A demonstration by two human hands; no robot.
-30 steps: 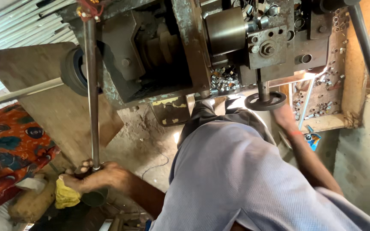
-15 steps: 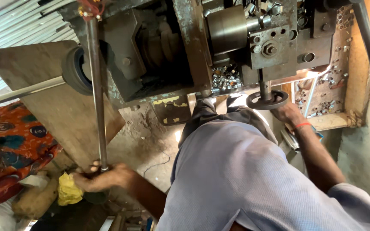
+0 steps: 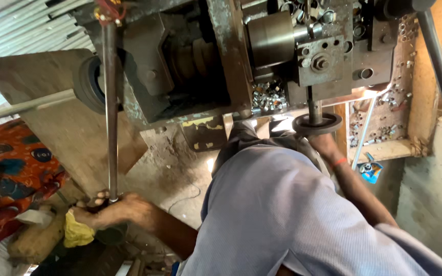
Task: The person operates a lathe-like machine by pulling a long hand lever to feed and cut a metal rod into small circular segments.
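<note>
rod point(image 3: 111, 112) stands near upright, long axis running from the machine point(image 3: 190, 66) above to the left hand point(image 3: 109, 210), fingers wrapped round its lower end. right hand point(image 3: 326, 145) touches the handwheel point(image 3: 316, 124); its fingers' state cannot be told.

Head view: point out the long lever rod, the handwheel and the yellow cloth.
Rod point(image 3: 111, 117): head view, middle of the shaft above the left hand point(image 3: 109, 210).
Handwheel point(image 3: 328, 125): head view, front rim by the right hand point(image 3: 324, 143).
Yellow cloth point(image 3: 76, 232): head view, its bunched middle.
</note>
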